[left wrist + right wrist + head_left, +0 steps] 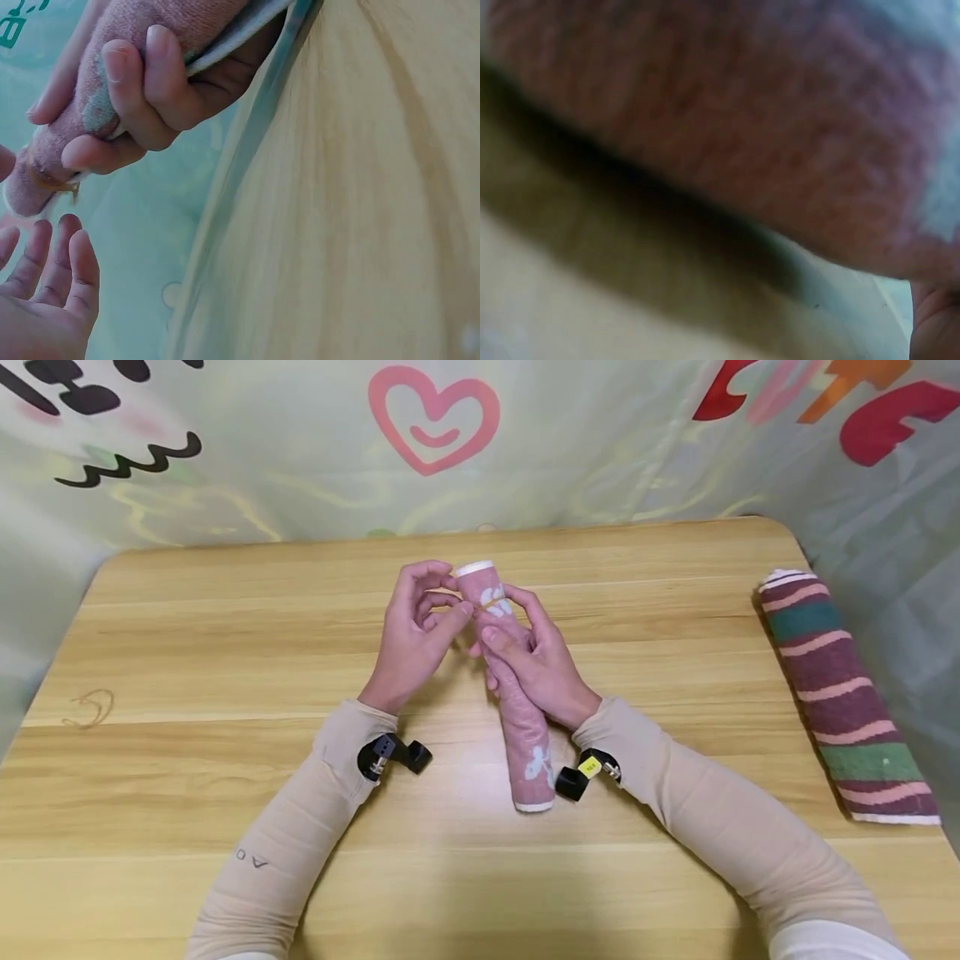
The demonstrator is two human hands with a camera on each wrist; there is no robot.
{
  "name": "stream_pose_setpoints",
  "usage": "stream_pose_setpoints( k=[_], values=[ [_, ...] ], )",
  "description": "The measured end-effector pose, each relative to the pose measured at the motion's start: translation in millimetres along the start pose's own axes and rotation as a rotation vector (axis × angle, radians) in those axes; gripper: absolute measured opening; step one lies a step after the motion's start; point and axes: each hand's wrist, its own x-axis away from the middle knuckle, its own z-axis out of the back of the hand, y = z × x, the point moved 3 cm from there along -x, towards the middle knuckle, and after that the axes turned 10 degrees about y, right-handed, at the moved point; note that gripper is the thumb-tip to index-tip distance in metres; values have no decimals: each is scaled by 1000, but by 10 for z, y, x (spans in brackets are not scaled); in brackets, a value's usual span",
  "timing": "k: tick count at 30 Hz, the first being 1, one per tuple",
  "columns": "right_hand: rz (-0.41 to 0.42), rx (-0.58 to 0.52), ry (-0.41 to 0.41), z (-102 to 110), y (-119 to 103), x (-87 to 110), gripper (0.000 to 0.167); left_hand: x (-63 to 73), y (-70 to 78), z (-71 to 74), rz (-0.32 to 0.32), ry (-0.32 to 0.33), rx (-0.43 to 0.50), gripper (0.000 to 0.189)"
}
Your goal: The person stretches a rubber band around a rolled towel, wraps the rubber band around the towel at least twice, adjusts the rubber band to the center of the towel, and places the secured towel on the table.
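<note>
A pink rolled towel (527, 731) with pale patches and white ends slants over the middle of the table. My right hand (543, 668) grips it at its upper half, fingers curled round the roll. A thin yellowish-brown rubber band (495, 602) goes round the towel near its far end, and its loop hangs off the roll (45, 150) in the left wrist view. My left hand (422, 631) is beside that end, thumb tip at the band, the other fingers loosely bent and apart from the towel. The right wrist view is filled by blurred towel (705, 135).
Another rolled towel (847, 702), striped in purple, pink and green, lies at the table's right edge. Thin loose rubber bands (92, 708) lie at the left. Behind the wooden table (225, 635) hangs a printed curtain (300, 460).
</note>
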Motion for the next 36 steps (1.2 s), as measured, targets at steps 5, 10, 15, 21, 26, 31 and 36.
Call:
stream_pose_setpoints(
  k=[5,10,15,21,26,31,36],
  values=[
    [-19,6,7,-12,-11,-10,43,-6,31,26,-65,-3,-58,34],
    [-27,19,16,-9,-20,-13,38,-8,64,13,-113,-28,-134,22],
    [-29,19,30,15,-17,0,35,4,96,-6,-172,-56,-200,12],
    [-34,22,28,8,4,3,36,9,113,24,-241,-75,-279,9],
    [-21,20,19,-11,7,-4,37,5,124,52,-263,-82,-334,10],
    [-20,33,16,-24,10,-14,38,3,139,71,-294,-73,-399,9],
    [-17,43,11,-27,6,-14,38,-3,180,91,-378,-3,-418,10]
  ],
)
